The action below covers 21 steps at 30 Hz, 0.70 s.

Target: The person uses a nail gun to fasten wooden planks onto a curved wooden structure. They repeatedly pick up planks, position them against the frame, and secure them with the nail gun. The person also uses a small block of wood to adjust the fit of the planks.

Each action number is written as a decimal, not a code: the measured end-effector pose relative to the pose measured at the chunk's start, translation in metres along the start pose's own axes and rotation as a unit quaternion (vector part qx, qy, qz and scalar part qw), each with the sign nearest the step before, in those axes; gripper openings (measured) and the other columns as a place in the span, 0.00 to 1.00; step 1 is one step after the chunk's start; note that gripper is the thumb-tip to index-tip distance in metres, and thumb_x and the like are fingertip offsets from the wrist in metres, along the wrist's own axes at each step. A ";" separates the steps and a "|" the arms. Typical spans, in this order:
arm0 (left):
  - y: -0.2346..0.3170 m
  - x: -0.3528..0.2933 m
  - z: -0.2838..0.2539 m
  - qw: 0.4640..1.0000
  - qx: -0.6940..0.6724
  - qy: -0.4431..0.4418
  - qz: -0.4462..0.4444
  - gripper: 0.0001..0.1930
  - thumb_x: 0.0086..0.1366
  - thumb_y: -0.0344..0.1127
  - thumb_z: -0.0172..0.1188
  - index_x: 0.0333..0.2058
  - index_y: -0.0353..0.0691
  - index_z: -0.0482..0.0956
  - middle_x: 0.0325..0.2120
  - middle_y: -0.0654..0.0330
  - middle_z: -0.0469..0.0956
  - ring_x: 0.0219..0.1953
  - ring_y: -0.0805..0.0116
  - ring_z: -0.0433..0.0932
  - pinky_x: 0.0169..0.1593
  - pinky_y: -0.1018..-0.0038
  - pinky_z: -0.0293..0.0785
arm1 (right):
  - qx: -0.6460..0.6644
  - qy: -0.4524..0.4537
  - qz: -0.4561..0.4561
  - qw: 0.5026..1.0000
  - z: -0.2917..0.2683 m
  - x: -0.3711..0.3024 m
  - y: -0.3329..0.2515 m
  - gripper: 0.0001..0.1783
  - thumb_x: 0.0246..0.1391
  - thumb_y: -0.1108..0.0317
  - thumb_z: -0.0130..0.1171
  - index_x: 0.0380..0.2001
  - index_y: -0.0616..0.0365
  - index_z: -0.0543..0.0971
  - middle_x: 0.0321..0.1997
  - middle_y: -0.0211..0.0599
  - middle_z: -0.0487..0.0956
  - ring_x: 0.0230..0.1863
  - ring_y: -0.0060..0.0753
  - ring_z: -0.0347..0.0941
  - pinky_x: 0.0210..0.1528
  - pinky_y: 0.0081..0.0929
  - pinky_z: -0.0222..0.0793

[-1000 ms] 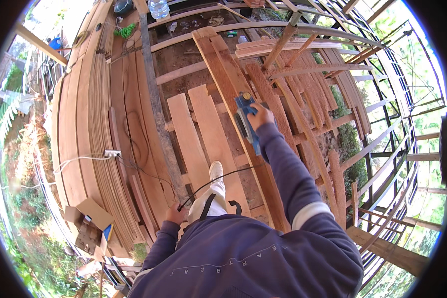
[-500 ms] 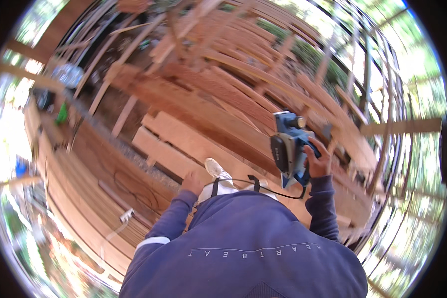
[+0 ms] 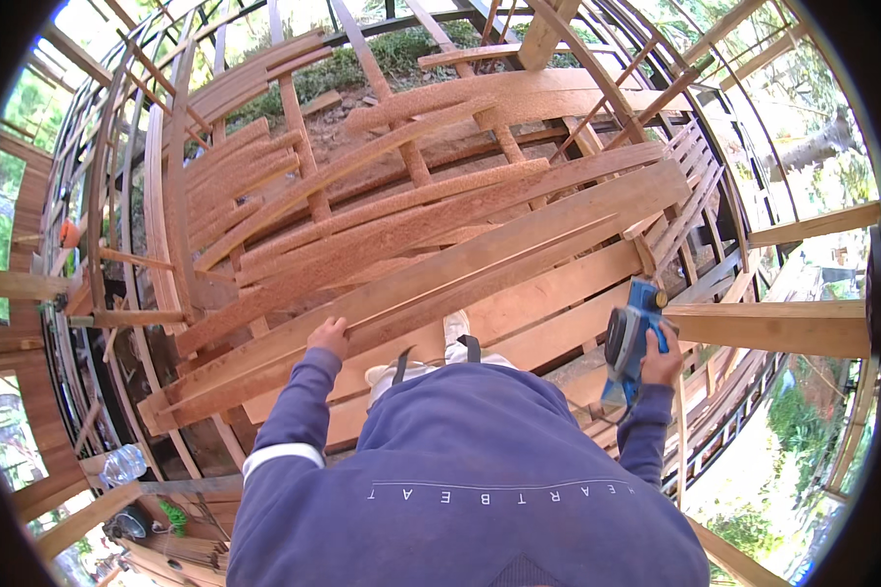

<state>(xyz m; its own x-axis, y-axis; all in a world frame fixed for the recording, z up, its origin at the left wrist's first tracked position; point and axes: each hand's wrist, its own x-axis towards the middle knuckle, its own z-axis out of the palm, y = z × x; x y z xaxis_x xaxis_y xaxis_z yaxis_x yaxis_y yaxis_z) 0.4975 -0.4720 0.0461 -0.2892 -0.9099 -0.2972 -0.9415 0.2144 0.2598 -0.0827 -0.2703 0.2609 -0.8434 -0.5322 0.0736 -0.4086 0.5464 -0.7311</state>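
Note:
In my right hand is a blue electric hand planer, gripped by its rear handle and held off to the right of my body. My left hand has its fingers loosely curled, with nothing seen in them. It is at the near side of a long wooden beam that runs across in front of me; whether it touches the wood cannot be made out. The planer is apart from this beam.
Wide planks lie under my feet. Rough reddish boards covered in shavings spread beyond the beam. A wooden post juts in at right. At lower left are a clear plastic bottle and a green object.
My view has swung round to the right, so the long beam now slants up to the right. The planer stays in my right hand, now farther right. My left hand now overlaps the beam's near side.

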 end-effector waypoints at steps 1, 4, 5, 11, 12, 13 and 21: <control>0.003 0.001 -0.013 1.000 -0.022 0.014 0.015 0.09 0.57 0.38 0.64 0.35 0.46 0.76 0.34 0.53 0.77 0.39 0.50 0.78 0.42 0.57 0.76 | -0.016 -0.007 -0.002 1.000 -0.004 -0.002 0.016 0.17 0.56 0.64 0.66 0.48 0.57 0.81 0.29 0.32 0.79 0.13 0.18 0.64 0.15 0.20 0.62; 0.003 -0.031 -0.074 0.992 -0.085 0.074 0.054 0.09 0.58 0.38 0.64 0.32 0.44 0.74 0.30 0.53 0.77 0.33 0.49 0.79 0.37 0.56 0.76 | -0.094 -0.044 -0.128 0.986 0.001 0.002 0.073 0.17 0.54 0.66 0.66 0.46 0.62 0.81 0.38 0.41 0.83 0.31 0.33 0.77 0.38 0.28 0.74; 0.006 -0.042 -0.094 0.986 -0.100 0.110 0.077 0.10 0.57 0.38 0.65 0.31 0.43 0.73 0.28 0.54 0.77 0.32 0.49 0.79 0.35 0.57 0.75 | -0.109 -0.059 -0.177 0.976 0.010 0.006 0.078 0.18 0.54 0.66 0.65 0.46 0.63 0.81 0.41 0.45 0.83 0.39 0.39 0.80 0.47 0.32 0.75; 0.017 -0.132 -0.189 0.953 -0.134 0.271 0.033 0.21 0.44 0.39 0.75 0.30 0.43 0.69 0.20 0.58 0.74 0.25 0.53 0.77 0.29 0.61 0.73 | -0.104 -0.255 -0.255 0.927 0.082 0.007 0.020 0.18 0.50 0.65 0.67 0.43 0.62 0.82 0.43 0.49 0.84 0.46 0.45 0.81 0.53 0.37 0.73; 0.016 -0.142 -0.200 0.942 -0.134 0.305 0.029 0.22 0.42 0.38 0.75 0.30 0.43 0.69 0.21 0.58 0.74 0.25 0.53 0.77 0.29 0.61 0.73 | -0.093 -0.293 -0.289 0.907 0.099 0.013 0.011 0.18 0.49 0.65 0.67 0.43 0.61 0.82 0.42 0.48 0.84 0.45 0.45 0.81 0.51 0.36 0.74; 0.013 -0.147 -0.212 0.931 -0.134 0.339 0.034 0.23 0.40 0.37 0.76 0.31 0.43 0.69 0.22 0.59 0.74 0.26 0.54 0.77 0.30 0.62 0.73 | -0.085 -0.323 -0.320 0.887 0.115 0.018 0.003 0.18 0.49 0.65 0.68 0.44 0.61 0.82 0.41 0.48 0.84 0.44 0.45 0.81 0.50 0.36 0.74; -0.001 -0.216 -0.286 0.763 -0.080 0.640 -0.046 0.25 0.37 0.32 0.75 0.35 0.42 0.71 0.33 0.56 0.74 0.38 0.53 0.76 0.42 0.62 0.74 | -0.032 -0.457 -0.516 0.723 0.243 0.022 -0.122 0.19 0.46 0.64 0.70 0.42 0.59 0.83 0.38 0.48 0.84 0.40 0.42 0.82 0.46 0.33 0.76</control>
<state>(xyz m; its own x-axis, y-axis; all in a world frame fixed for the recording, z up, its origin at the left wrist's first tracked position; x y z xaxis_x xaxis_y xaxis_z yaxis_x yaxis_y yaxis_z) 0.6105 -0.3776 0.3731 0.2792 -0.5409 0.7934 -0.8851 0.1754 0.4310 0.0337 -0.5061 0.1868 0.4944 -0.8674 0.0564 -0.6967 -0.4343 -0.5710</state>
